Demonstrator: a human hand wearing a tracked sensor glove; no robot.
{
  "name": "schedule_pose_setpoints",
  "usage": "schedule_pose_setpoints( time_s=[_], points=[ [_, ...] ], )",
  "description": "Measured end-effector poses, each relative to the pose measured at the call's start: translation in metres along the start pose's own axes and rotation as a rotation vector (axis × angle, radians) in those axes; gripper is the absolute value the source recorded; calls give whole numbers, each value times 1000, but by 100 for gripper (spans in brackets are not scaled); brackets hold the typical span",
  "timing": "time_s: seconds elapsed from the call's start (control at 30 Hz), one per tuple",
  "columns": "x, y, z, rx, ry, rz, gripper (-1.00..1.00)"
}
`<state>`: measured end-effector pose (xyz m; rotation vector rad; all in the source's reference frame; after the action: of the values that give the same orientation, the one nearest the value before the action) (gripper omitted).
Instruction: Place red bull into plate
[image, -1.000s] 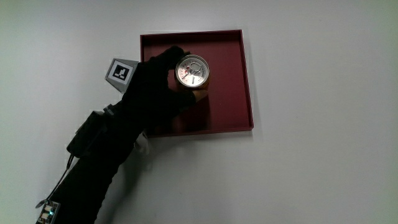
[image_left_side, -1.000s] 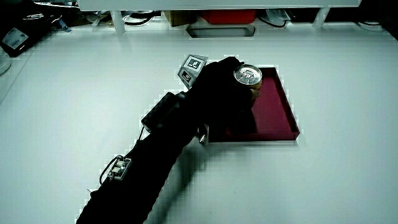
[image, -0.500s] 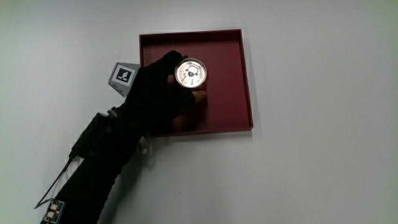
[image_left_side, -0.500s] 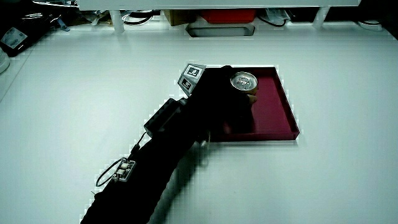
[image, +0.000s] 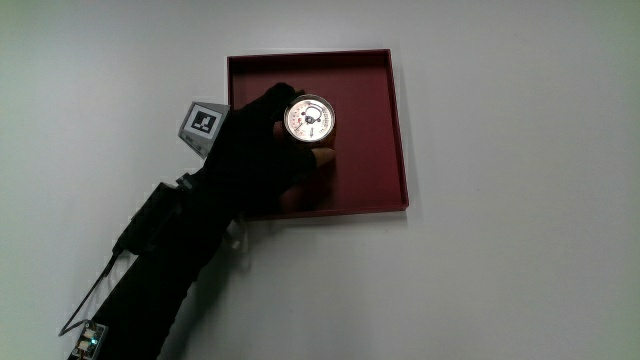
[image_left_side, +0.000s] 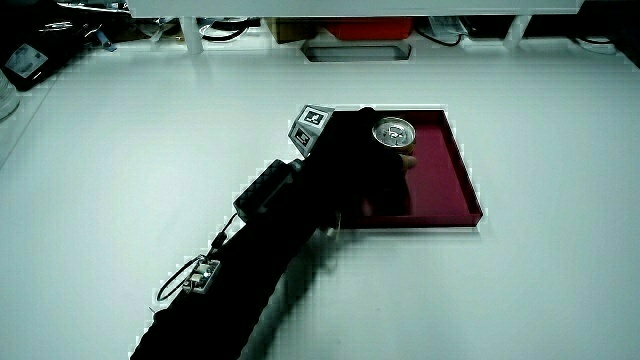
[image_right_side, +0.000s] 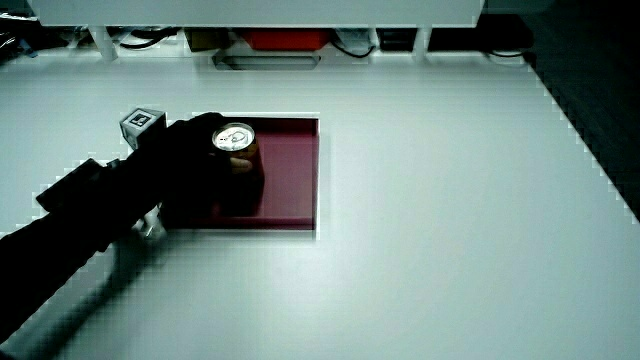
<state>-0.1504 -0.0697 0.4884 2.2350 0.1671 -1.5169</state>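
Over the plate (image: 380, 120), the hands (image: 255, 150) hide most of the can (image: 309, 118)

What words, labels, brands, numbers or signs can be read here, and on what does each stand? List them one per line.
Round silver top of the can: faint reddish marks around the rim, too small to read.
Small patterned cube on the black gloved hand: a black-and-white square code pattern, with no letters or numbers.
Square dark red plate: no text.
White table: no text.
The can's side shows no readable brand name in any view.
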Motion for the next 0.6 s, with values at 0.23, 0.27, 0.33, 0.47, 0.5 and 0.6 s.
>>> schedule_pose_setpoints(
  time_s=[0.23, 0.27, 0.33, 0.47, 0.5, 0.6],
  points=[
    [2, -3, 0, -54, -28, 42, -73],
    [1, -4, 1, -57, -61, 27, -77],
    [4, -8, 6, -56, -80, 11, -85],
    [17, -18, 19, -70, -80, -27, -100],
    [22, -21, 22, -76, -85, -34, -100],
    [34, -31, 31, -102, -76, -63, -100]
  ],
)
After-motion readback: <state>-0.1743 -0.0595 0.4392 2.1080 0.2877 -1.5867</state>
